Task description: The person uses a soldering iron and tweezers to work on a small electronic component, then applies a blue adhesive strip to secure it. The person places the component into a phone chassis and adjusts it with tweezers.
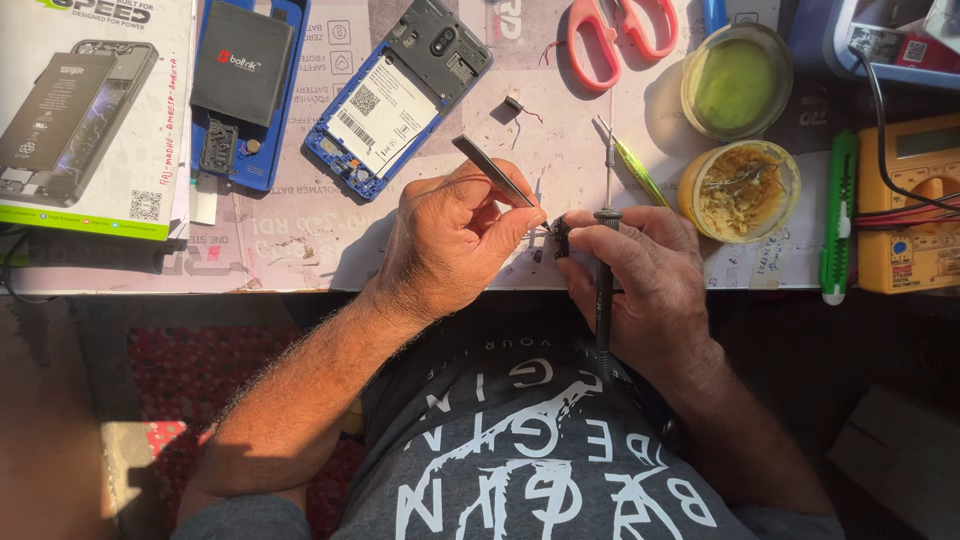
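Cluttered bench (300, 240) in head view; left hand (455, 235) pinches tweezers (495, 172) on a small part (560, 238) at bench edge; right hand (640, 270) grips soldering iron (606, 215), fingers closed; joint work looks underway; opened blue phone (400, 100) unassembled.

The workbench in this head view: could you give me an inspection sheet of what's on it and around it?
Surface: pale paper-covered bench top, sunlit.
Job's things: slim metal tweezers in left hand; black-handled soldering iron in right hand; tiny dark part between the fingertips.
Clutter: two opened blue phones, white-and-green battery box, red-handled scissors, two round tins of paste, green utility knife, yellow multimeter.
Hands: both closed on tools.
Cables: black lead and red leads at the multimeter.
Surroundings: grey printed T-shirt, red patterned floor mat.
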